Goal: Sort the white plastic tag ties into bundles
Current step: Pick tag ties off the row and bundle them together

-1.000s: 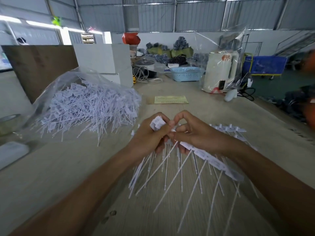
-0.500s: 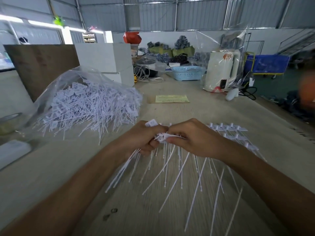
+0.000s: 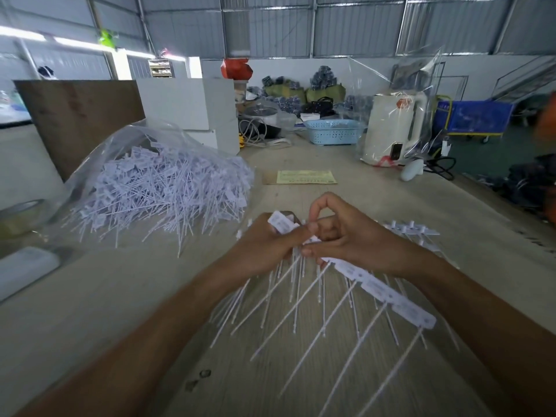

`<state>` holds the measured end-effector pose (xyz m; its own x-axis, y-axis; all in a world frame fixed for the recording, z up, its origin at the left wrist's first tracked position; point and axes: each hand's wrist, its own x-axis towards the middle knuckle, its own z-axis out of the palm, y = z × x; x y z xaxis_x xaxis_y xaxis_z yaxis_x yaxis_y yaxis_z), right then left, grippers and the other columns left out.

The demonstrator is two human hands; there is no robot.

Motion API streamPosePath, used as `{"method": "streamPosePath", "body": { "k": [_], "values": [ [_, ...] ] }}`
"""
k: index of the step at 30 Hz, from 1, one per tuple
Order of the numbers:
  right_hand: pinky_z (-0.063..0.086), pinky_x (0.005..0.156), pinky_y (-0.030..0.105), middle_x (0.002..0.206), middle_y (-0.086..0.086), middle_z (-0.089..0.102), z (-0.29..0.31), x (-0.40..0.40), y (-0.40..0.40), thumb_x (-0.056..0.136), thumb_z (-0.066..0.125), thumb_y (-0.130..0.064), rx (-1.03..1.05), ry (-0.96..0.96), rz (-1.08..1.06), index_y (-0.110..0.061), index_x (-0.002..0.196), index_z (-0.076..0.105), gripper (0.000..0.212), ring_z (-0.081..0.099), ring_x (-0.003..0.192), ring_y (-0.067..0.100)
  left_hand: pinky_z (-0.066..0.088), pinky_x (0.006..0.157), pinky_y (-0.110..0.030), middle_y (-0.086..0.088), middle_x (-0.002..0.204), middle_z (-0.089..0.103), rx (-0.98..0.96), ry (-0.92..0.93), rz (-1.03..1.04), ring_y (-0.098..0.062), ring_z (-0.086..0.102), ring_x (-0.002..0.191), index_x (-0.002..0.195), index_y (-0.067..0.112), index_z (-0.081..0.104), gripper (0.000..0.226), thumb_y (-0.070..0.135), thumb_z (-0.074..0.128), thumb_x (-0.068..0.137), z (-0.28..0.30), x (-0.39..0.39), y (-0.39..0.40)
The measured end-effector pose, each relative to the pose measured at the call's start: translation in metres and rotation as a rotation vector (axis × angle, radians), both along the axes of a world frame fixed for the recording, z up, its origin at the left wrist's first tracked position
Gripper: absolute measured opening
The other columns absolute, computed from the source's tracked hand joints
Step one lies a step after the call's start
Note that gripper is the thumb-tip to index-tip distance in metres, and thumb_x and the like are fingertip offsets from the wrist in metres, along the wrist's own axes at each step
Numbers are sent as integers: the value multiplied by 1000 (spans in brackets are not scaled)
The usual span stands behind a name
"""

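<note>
My left hand (image 3: 264,245) and right hand (image 3: 352,239) meet over the table (image 3: 120,296), both gripping the row of ties (image 3: 385,291); its stems hang down toward me. Behind-left lies a bag (image 3: 120,152) w/ a heap of ties (image 3: 168,191) in it. Behind my hands is a paper slip (image 3: 307,177). Further back, a basket (image 3: 332,131); right of it a kettle (image 3: 394,130). At left, boxes (image 3: 192,111) stand behind the bag.

Tag ties (image 3: 355,284): matt white plastic, smooth. Surface (image 3: 376,212) is seen as matt, grainy wood. Behind it on the left, the bag (image 3: 99,164) is glossy clear plastic film; the basket (image 3: 332,132) is perforated blue plastic.
</note>
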<state>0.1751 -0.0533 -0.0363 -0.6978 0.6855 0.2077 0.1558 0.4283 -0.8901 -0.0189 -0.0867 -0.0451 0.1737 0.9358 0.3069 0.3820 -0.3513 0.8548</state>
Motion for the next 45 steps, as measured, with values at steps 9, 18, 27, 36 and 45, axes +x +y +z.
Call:
{"method": "streamPosePath", "body": {
  "k": [9, 18, 27, 36, 45],
  "values": [
    [53, 50, 31, 69, 7, 68, 0, -1, 0, 99, 60, -24, 53, -189, -30, 1, 100, 68, 26, 63, 53, 25, 31, 40, -13, 9, 46, 49, -13, -121, 109, -4, 44, 39, 59, 25, 56, 41, 43, 66, 93, 5, -9, 2],
    [41, 50, 33, 52, -5, 47, 7, -8, -8, 100, 60, -22, 774, -417, -172, -21, 64, 49, 37, 43, 44, 12, 33, 43, -16, -1, 52, 54, -215, -146, 122, -13, 45, 40, 59, 22, 66, 32, 47, 69, 80, -2, -12, 6],
    [43, 50, 28, 55, -7, 51, 28, 7, -12, 101, 59, -17, 133, -380, 313, -16, 93, 73, 16, 48, 44, 8, 25, 39, -12, -1, 47, 48, -532, 176, -292, -11, 35, 35, 61, 21, 70, 39, 59, 67, 69, 17, -28, 0],
    [41, 52, 22, 63, -4, 50, 32, 34, -2, 102, 53, -20, 24, -333, 298, -14, 110, 68, 19, 45, 52, 11, 29, 45, -21, -2, 56, 56, -241, -95, -323, -12, 41, 41, 80, 17, 72, 32, 44, 62, 94, 22, -53, -4],
    [35, 41, 24, 61, 4, 57, 9, 7, -3, 95, 63, -22, 35, -207, 96, -16, 109, 37, 30, 41, 45, 17, 36, 52, -19, 1, 57, 56, 10, -35, -60, -7, 50, 53, 72, 7, 60, 48, 52, 59, 88, -2, 6, -5]
  ]
}}
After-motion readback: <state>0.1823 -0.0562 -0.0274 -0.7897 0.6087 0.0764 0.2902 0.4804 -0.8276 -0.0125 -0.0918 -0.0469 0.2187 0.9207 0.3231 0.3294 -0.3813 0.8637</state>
